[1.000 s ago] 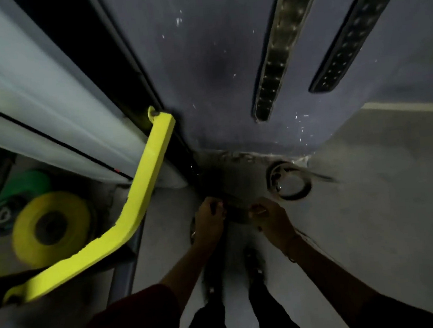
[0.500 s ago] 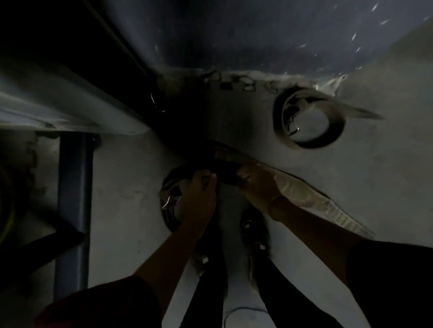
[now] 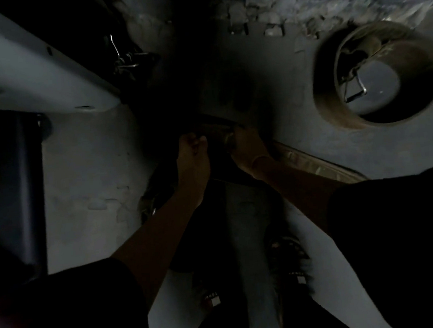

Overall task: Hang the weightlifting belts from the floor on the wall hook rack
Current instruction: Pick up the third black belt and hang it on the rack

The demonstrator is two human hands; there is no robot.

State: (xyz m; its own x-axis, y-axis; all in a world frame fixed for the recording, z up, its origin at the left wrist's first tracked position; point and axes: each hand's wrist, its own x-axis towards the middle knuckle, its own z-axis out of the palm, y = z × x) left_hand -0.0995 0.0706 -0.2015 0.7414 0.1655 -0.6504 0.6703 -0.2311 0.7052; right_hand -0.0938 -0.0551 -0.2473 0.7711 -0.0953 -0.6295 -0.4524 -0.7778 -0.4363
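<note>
We see a tan belt (image 3: 312, 163) stretched low over the grey floor (image 3: 85, 175), its free end trailing out to the right past our right forearm. Our left hand (image 3: 192, 153) and right hand (image 3: 245, 145) are both clenched on its dark middle stretch, knuckles up. A second belt (image 3: 377, 74) lies coiled in a ring on the floor at the upper right, a metal buckle showing inside the loop. Compared with half a second ago, the view has dropped closer, so the coiled belt looms larger and the hands sit nearer the centre. The scene is dim: the part of the belt between our hands is lost in shadow, and our shoes (image 3: 290, 267) are barely visible.
</note>
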